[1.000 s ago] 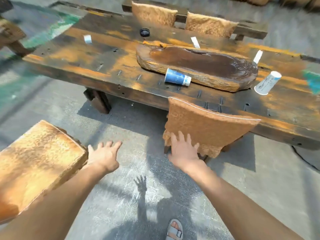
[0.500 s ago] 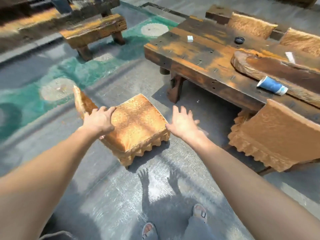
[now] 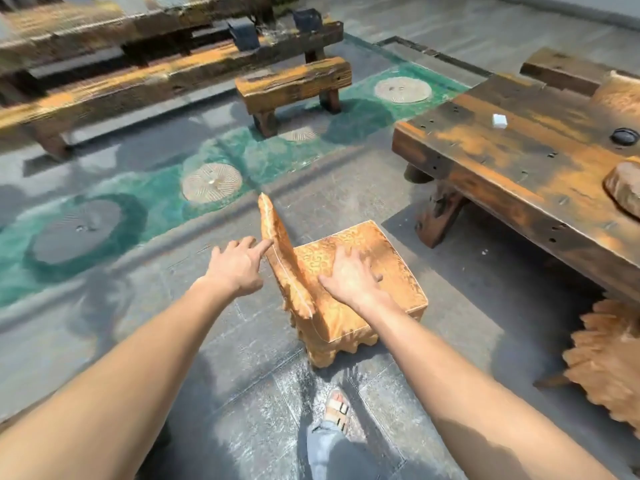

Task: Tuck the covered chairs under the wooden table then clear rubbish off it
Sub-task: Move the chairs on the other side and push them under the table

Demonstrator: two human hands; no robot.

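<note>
A low chair in a gold patterned cover (image 3: 363, 265) stands on the paving, out from the wooden table (image 3: 512, 168). Its backrest faces left. My left hand (image 3: 239, 268) is open just behind the backrest, index finger at its edge. Over the seat, my right hand (image 3: 349, 278) lies flat with fingers spread. Another covered chair (image 3: 609, 362) sits at the table's near side on the right. On the table are a small white scrap (image 3: 499, 120) and a black lid (image 3: 624, 136).
A carved wooden tray (image 3: 623, 188) lies on the table's right part. A short wooden bench (image 3: 294, 88) and long benches (image 3: 138, 84) stand at the back. Green glazed ground with round stone discs (image 3: 212, 182) runs to the left. My sandalled foot (image 3: 337, 408) is below the chair.
My view swung left from the tucked chair to the loose one. My right hand left the first chair and came onto this seat; my left hand moved off the backrest top to its rear edge.
</note>
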